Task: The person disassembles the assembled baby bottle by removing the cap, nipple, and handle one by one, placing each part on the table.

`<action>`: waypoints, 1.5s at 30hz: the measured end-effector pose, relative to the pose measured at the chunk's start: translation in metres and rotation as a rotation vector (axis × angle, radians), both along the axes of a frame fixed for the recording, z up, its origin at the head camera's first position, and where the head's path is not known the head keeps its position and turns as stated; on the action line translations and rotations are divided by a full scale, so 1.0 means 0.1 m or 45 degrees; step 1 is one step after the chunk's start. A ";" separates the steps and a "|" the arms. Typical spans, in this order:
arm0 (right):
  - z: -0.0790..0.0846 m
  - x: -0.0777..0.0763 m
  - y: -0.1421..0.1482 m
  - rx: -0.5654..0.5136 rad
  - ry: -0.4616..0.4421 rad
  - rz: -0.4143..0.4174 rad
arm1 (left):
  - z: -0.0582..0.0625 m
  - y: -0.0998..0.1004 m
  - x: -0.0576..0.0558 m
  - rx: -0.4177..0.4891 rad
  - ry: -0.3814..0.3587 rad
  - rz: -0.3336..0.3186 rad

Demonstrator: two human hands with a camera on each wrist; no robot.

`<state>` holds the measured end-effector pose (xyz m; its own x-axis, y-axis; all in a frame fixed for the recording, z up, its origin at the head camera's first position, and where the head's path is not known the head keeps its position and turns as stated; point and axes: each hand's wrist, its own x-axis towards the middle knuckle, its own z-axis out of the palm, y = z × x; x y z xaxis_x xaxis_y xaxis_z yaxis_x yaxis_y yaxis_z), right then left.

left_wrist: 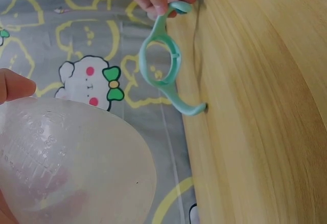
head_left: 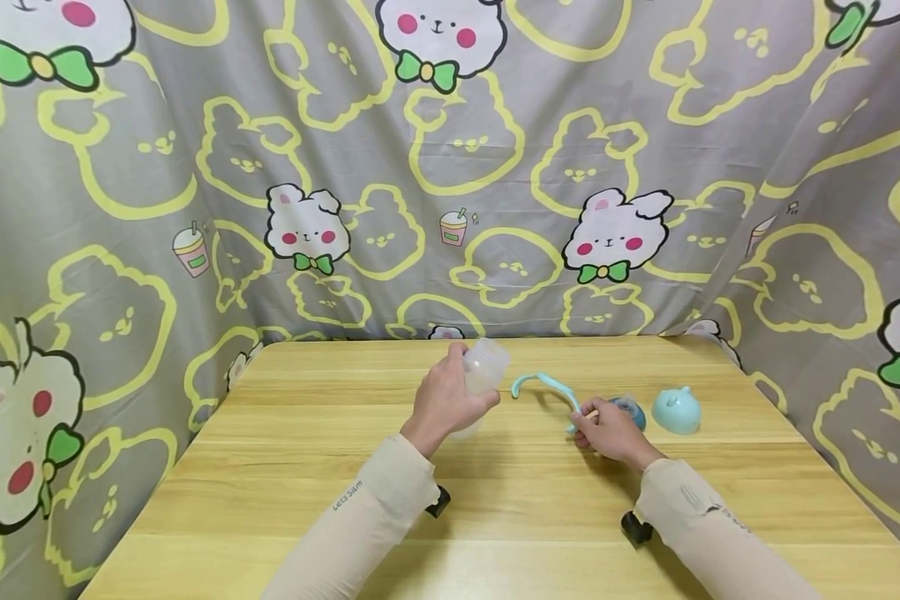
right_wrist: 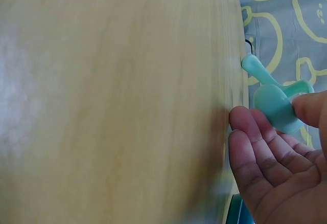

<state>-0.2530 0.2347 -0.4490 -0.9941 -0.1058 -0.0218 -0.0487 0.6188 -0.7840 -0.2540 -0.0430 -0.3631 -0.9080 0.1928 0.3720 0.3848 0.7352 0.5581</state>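
Note:
My left hand [head_left: 447, 398] grips a translucent baby bottle [head_left: 486, 365], tilted above the table with its threaded open neck pointing up and away. The bottle's rounded body [left_wrist: 87, 162] fills the lower left of the left wrist view. To the right, my right hand [head_left: 613, 432] pinches one end of a teal bottle handle [left_wrist: 145, 63], a ring with two curved grips. The other grip reaches toward the bottle, apart from it. In the right wrist view, thumb and fingers [right_wrist: 306, 110] hold the handle's rounded end; the remaining fingers are loosely extended.
Just beyond the right hand lies a blue bottle collar with a clear teat [head_left: 630, 408], partly hidden. A light teal domed cap [head_left: 677, 411] with small ears stands right of it. Behind the wooden table [head_left: 307, 467] hangs a patterned curtain [head_left: 435, 167].

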 end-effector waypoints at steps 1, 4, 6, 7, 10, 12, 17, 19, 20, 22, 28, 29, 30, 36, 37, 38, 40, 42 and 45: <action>0.00 0.00 0.00 -0.004 -0.002 0.000 | 0.00 0.00 0.00 -0.002 0.002 -0.001; -0.01 0.00 0.01 -0.012 -0.009 0.002 | 0.00 0.01 0.00 -0.004 0.006 -0.005; -0.01 0.00 0.01 -0.015 -0.014 0.000 | 0.00 0.01 -0.01 -0.002 0.004 -0.005; -0.01 0.00 0.01 -0.014 -0.016 0.000 | 0.00 0.01 -0.01 -0.001 0.001 -0.004; -0.01 0.00 0.01 -0.017 -0.014 0.009 | 0.00 0.01 -0.01 0.001 -0.005 -0.002; -0.01 0.00 0.01 -0.018 -0.015 0.008 | 0.00 0.00 0.00 0.003 -0.006 -0.001; -0.01 0.00 0.01 -0.015 -0.016 0.006 | 0.00 0.00 0.00 0.007 -0.001 -0.003; -0.01 0.00 0.01 -0.015 -0.015 0.009 | 0.00 0.00 0.00 0.010 0.002 -0.005; -0.01 0.00 0.02 -0.017 -0.017 0.008 | 0.00 0.00 0.00 0.012 0.002 -0.007; -0.01 0.00 0.02 -0.019 -0.021 0.006 | 0.00 0.00 0.00 0.013 0.004 -0.010; -0.02 0.00 0.02 0.014 -0.029 0.007 | -0.01 0.00 0.00 0.019 0.005 -0.017; -0.02 0.00 0.02 0.020 -0.032 0.007 | -0.01 0.00 0.00 0.019 0.005 -0.018; -0.02 0.00 0.01 0.023 -0.034 0.003 | -0.01 0.00 0.00 0.018 0.006 -0.019; -0.02 0.00 0.01 0.034 -0.051 -0.006 | 0.00 -0.01 0.00 0.009 -0.007 -0.014; -0.02 0.00 0.01 0.035 -0.053 -0.005 | 0.00 -0.01 0.01 0.008 -0.009 -0.012; -0.02 0.00 0.01 0.035 -0.054 -0.003 | 0.00 -0.01 0.01 0.006 -0.011 -0.011; -0.02 0.00 0.02 0.031 -0.057 0.001 | 0.00 -0.01 0.01 0.005 -0.012 -0.009; -0.01 0.00 0.02 0.026 -0.061 0.004 | 0.00 -0.01 0.01 0.005 -0.011 -0.009; -0.01 0.00 0.02 0.019 -0.066 0.006 | 0.00 -0.01 0.01 0.006 -0.016 -0.007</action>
